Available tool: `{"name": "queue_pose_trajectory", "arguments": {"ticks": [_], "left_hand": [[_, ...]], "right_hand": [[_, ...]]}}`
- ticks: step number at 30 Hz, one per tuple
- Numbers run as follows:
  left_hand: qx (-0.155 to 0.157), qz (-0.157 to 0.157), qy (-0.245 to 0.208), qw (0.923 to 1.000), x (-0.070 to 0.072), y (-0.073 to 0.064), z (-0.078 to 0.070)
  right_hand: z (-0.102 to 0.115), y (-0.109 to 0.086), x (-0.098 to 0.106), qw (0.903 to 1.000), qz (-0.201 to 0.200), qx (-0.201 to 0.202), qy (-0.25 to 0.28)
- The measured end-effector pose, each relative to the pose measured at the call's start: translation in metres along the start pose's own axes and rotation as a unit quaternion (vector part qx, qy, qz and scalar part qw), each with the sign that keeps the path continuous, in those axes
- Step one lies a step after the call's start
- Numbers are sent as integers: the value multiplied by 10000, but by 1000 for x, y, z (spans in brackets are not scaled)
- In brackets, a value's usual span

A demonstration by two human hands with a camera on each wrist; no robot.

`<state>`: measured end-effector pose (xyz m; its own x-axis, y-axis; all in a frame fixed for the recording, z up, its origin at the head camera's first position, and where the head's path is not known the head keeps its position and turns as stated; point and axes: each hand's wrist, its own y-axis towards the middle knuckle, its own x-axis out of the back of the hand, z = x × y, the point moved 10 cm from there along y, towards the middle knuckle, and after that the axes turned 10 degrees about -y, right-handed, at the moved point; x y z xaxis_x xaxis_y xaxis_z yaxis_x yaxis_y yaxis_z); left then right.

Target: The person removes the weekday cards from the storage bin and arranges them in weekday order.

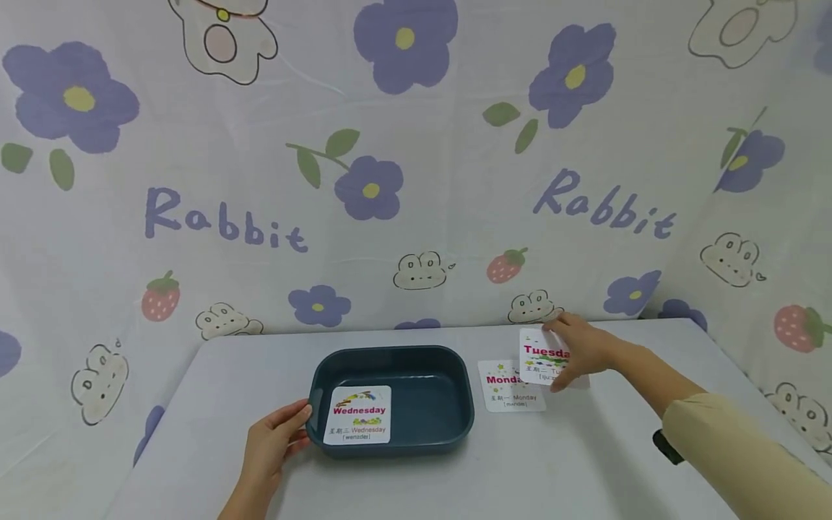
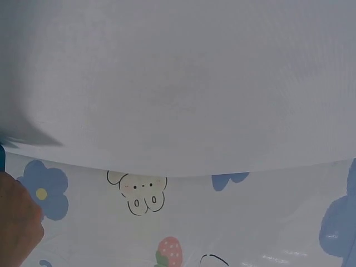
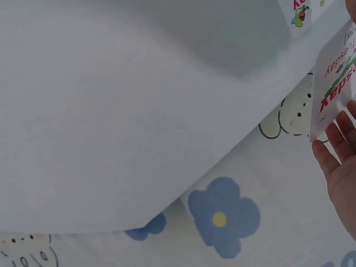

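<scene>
In the head view my left hand (image 1: 269,440) grips the left rim of a dark teal rectangular tray (image 1: 429,444), thumb at the rim and fingers outside. Inside the tray, at its left, lies a white Wednesday card (image 1: 357,415). My right hand (image 1: 578,350) holds a Tuesday card (image 1: 536,354) by its edges between thumb and fingers. That card overlaps part of a Monday card (image 1: 513,396) lying right of the tray. From the right wrist, the Tuesday card (image 3: 336,72) appears tilted beside the fingers. Only part of the left hand (image 2: 19,219) enters the left wrist view.
Both hands work over a white table (image 1: 494,477). A curtain (image 1: 455,180) printed with flowers, strawberries and rabbits hangs behind its back edge. On the right forearm is a beige sleeve (image 1: 734,448), with a black device (image 1: 667,446) near its cuff.
</scene>
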<state>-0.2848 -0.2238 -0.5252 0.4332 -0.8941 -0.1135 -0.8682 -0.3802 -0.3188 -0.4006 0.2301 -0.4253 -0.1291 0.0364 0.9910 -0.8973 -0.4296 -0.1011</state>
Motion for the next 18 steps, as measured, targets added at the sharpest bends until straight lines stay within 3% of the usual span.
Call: {"name": "queue_pose_trajectory", "arguments": {"ticks": [7, 18], "left_hand": [[5, 9, -12, 10000, 0, 1, -2], [22, -18, -33, 10000, 1, 1, -1]], "right_hand": [[-31, -11, -19, 9984, 356, -390, 190], [-49, -14, -52, 9963, 750, -369, 211]]}}
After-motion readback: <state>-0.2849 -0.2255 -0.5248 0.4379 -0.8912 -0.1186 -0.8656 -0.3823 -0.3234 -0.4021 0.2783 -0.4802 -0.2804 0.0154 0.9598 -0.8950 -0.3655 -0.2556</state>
